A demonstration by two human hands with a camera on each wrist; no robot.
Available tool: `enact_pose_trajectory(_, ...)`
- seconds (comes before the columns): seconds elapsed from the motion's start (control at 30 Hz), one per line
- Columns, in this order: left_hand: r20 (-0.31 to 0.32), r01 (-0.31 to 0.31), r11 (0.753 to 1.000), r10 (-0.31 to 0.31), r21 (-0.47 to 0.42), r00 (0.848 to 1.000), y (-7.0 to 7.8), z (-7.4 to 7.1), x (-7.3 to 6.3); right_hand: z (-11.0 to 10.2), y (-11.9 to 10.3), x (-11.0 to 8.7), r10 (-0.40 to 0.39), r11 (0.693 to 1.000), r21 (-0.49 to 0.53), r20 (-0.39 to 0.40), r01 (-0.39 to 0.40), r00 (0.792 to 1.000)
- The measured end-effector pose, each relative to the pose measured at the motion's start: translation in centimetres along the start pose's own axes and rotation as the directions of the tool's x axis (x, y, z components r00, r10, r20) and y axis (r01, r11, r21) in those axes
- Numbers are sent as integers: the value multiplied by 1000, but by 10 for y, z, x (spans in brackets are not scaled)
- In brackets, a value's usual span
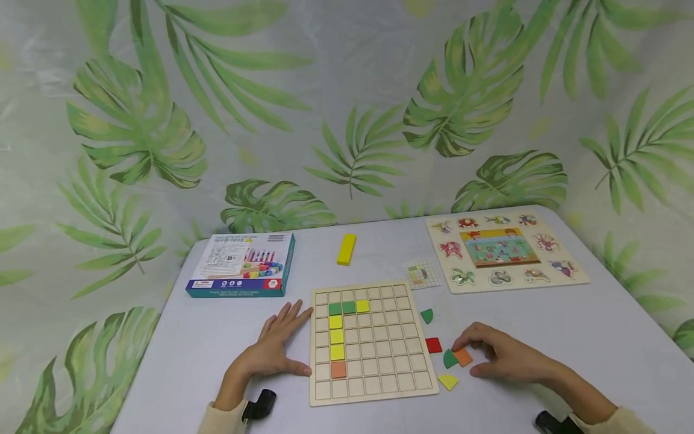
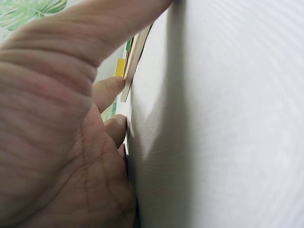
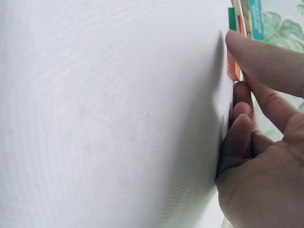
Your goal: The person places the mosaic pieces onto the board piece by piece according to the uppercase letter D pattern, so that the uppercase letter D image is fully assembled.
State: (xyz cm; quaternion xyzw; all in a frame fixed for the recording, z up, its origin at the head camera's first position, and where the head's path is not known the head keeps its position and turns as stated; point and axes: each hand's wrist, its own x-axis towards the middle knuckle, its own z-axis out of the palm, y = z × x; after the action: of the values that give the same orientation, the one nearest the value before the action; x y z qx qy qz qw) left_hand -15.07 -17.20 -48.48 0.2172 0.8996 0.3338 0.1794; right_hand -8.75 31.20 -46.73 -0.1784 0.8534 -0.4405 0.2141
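A square wooden grid board lies on the table, with green, yellow and orange square tiles in some cells. My left hand is spread at its left side, index finger and thumb touching the edge. My right hand is low over the table, right of the board. Its index fingertip touches an orange square tile; the thumb is just beside the tile, apart from it. The tile meets a green quarter-circle piece. Nearby lie a yellow quarter-circle piece, a red square tile and another green quarter-circle piece.
A small pattern card lies behind the board's right corner. Further right is an animal picture puzzle board. At the back stand a yellow block and, to the left, a flat toy box. A leaf-patterned curtain hangs behind the table.
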Motion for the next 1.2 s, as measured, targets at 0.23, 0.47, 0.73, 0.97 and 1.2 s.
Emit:
enact_pose_trajectory(0.23,-2,-3,1000,3,-2,1000,1,-2,0,1,0,1,-61,998,-35,-22,60,998)
enact_pose_trajectory(0.47,0,-11,1000,11,6,1000,2,-3,-1,2,-1,3,-89,993,-76,-36,86,995)
enact_pose_trajectory(0.73,-8,-6,1000,6,6,1000,-1,-2,-1,5,1,5,-47,991,-126,-48,41,998)
enact_pose_trajectory(0.97,-4,-2,1000,2,-5,1000,-1,-1,-1,3,-5,4,-74,972,-227,-44,62,996)
enact_pose_trajectory(1.2,-2,-3,1000,3,1,1000,1,-1,0,-5,-18,8,-91,954,-295,-93,60,992)
